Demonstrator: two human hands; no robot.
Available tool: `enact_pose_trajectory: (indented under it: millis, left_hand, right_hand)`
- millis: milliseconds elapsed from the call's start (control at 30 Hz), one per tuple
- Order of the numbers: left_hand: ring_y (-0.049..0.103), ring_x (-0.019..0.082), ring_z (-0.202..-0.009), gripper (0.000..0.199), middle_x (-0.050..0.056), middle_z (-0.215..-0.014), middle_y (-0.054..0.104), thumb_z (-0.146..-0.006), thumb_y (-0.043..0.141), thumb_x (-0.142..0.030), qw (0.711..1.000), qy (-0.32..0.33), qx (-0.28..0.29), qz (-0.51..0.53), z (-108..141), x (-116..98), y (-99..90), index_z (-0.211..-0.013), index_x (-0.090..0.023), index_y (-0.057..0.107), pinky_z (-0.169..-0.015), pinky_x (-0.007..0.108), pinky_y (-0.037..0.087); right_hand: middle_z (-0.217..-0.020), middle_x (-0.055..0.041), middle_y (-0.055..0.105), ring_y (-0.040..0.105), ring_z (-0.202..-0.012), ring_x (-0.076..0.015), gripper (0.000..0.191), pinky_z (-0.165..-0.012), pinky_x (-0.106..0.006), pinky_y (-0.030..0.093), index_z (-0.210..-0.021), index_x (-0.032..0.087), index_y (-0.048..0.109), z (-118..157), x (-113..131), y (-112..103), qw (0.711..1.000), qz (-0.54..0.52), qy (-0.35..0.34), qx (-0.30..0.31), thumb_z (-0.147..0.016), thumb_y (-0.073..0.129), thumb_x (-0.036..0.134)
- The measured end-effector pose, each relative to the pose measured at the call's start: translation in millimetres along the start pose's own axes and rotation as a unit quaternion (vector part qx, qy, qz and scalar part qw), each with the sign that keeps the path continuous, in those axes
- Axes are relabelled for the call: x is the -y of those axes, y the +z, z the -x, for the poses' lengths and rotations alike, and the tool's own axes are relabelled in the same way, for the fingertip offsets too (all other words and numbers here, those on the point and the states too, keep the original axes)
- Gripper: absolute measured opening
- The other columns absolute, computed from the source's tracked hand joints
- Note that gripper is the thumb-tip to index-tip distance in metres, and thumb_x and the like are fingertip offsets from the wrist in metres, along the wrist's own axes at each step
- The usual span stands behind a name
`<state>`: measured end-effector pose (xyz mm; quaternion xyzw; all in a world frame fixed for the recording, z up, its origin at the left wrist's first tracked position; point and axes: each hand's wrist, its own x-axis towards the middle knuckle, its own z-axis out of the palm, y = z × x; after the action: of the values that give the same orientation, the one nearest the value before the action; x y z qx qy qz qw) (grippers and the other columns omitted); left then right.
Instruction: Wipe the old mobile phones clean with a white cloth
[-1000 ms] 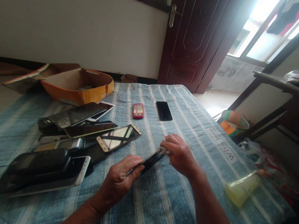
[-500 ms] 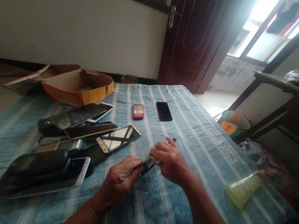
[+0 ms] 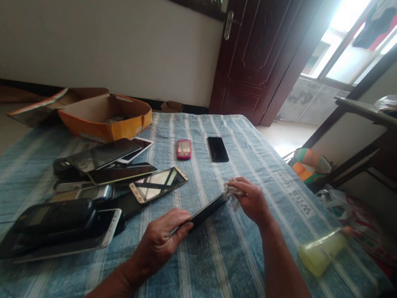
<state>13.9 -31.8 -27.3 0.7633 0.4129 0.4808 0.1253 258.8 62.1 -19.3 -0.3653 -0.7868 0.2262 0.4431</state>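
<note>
My left hand (image 3: 164, 233) is closed on the near end of a dark mobile phone (image 3: 207, 213), held tilted above the cloth and seen almost edge-on. A crumpled white tissue or cloth (image 3: 231, 192) is pinched in my right hand (image 3: 248, 199), touching the phone's far end. Left of my hands lies a gold-framed phone (image 3: 158, 184), face up. Beyond my hands, a small pink device (image 3: 184, 150) and a black phone (image 3: 218, 149) rest on the striped cloth.
A blue striped cloth (image 3: 177, 290) covers the surface. Several old phones are piled at the left, including a large white-edged one (image 3: 111, 228). Behind them stands an open orange cardboard box (image 3: 111, 131). At the right lies a yellow translucent bottle (image 3: 323, 252); a brown door (image 3: 255, 53) is beyond.
My right hand with the white wad has slid from the phone's middle to its far end, uncovering more of the phone. My left hand keeps nearly the same place and grip.
</note>
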Motion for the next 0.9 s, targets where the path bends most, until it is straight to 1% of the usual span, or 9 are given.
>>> enact_pose_trajectory:
  millis: [133, 233, 333, 433, 533, 600, 700, 800, 900]
  left_hand:
    - [0.069, 0.018, -0.078, 0.012, 0.006, -0.081, 0.071, -0.087, 0.055, -0.019, 1.000, -0.007, 0.004, 0.002, 0.8, 0.9, 0.5, -0.089, -0.017, 0.066, -0.070, 0.026, 0.057]
    - [0.069, 0.017, -0.078, 0.012, 0.005, -0.081, 0.070, -0.088, 0.054, -0.019, 1.000, -0.009, 0.006, 0.005, 0.6, 1.9, 0.0, -0.089, -0.016, 0.066, -0.069, 0.025, 0.057]
    - [0.069, 0.017, -0.077, 0.013, 0.005, -0.081, 0.071, -0.088, 0.054, -0.020, 1.000, -0.018, 0.007, 0.010, -0.5, 2.3, -0.9, -0.089, -0.017, 0.066, -0.069, 0.026, 0.057]
    - [0.069, 0.017, -0.076, 0.014, 0.005, -0.082, 0.071, -0.089, 0.053, -0.021, 0.999, -0.028, 0.011, 0.014, -1.9, 1.7, -1.8, -0.090, -0.017, 0.067, -0.071, 0.026, 0.057]
    - [0.069, 0.017, -0.078, 0.015, 0.005, -0.084, 0.071, -0.089, 0.054, -0.020, 0.999, -0.024, 0.015, 0.021, -3.3, 0.1, -2.5, -0.092, -0.017, 0.068, -0.072, 0.025, 0.057]
    - [0.069, 0.017, -0.079, 0.014, 0.005, -0.085, 0.071, -0.088, 0.054, -0.019, 0.999, -0.019, 0.016, 0.025, -3.9, -1.0, -2.9, -0.093, -0.017, 0.068, -0.072, 0.025, 0.057]
    - [0.069, 0.017, -0.078, 0.014, 0.005, -0.085, 0.072, -0.088, 0.055, -0.018, 0.999, -0.014, 0.017, 0.029, -4.0, -1.5, -3.1, -0.092, -0.017, 0.068, -0.072, 0.025, 0.057]
    - [0.069, 0.017, -0.077, 0.013, 0.005, -0.083, 0.072, -0.088, 0.055, -0.018, 1.000, -0.008, 0.016, 0.021, -3.3, -0.8, -3.0, -0.091, -0.017, 0.068, -0.071, 0.025, 0.057]
    - [0.070, 0.018, -0.078, 0.013, 0.005, -0.082, 0.072, -0.087, 0.055, -0.019, 1.000, -0.004, 0.015, 0.007, -2.4, -0.2, -3.2, -0.090, -0.017, 0.068, -0.071, 0.026, 0.057]
  right_hand:
    - [-0.099, -0.0055, 0.066, 0.064, -0.095, -0.0181, 0.026, -0.083, -0.032, 0.051, -0.100, 0.021, 0.070, 0.4, 3.0, 1.7, 0.999, 0.038, -0.007, 0.002, -0.083, 0.052, 0.011]
    - [-0.100, -0.0064, 0.066, 0.060, -0.098, -0.0193, 0.026, -0.089, -0.036, 0.047, -0.097, 0.020, 0.069, -0.7, 13.8, 7.8, 0.994, 0.091, -0.044, 0.031, -0.083, 0.051, 0.007]
    - [-0.095, -0.0052, 0.065, 0.059, -0.097, -0.0187, 0.026, -0.102, -0.042, 0.037, -0.094, 0.021, 0.067, -1.5, 31.7, 19.3, 0.983, 0.134, -0.094, 0.086, -0.083, 0.050, 0.004]
    - [-0.091, -0.0028, 0.064, 0.059, -0.093, -0.0165, 0.026, -0.109, -0.044, 0.026, -0.093, 0.021, 0.065, 0.9, 51.9, 34.5, 0.973, 0.152, -0.112, 0.131, -0.084, 0.048, 0.004]
    - [-0.090, -0.0020, 0.064, 0.058, -0.090, -0.0158, 0.024, -0.111, -0.042, 0.024, -0.095, 0.021, 0.064, 5.4, 66.6, 48.4, 0.968, 0.155, -0.130, 0.150, -0.083, 0.049, 0.005]
    - [-0.088, -0.0020, 0.064, 0.058, -0.089, -0.0159, 0.023, -0.111, -0.042, 0.023, -0.095, 0.021, 0.063, 7.5, 71.2, 53.0, 0.966, 0.159, -0.136, 0.153, -0.084, 0.049, 0.006]
    - [-0.087, -0.0012, 0.064, 0.059, -0.088, -0.0158, 0.025, -0.112, -0.045, 0.020, -0.094, 0.022, 0.063, 6.7, 70.7, 49.3, 0.964, 0.169, -0.124, 0.163, -0.084, 0.049, 0.005]
    - [-0.088, -0.0003, 0.064, 0.060, -0.088, -0.0148, 0.027, -0.112, -0.047, 0.017, -0.093, 0.023, 0.064, 2.5, 62.9, 35.6, 0.966, 0.173, -0.102, 0.162, -0.083, 0.050, 0.002]
    - [-0.091, -0.0006, 0.065, 0.060, -0.089, -0.0145, 0.026, -0.110, -0.048, 0.019, -0.094, 0.023, 0.066, -1.6, 48.1, 20.0, 0.973, 0.165, -0.078, 0.142, -0.085, 0.051, 0.004]
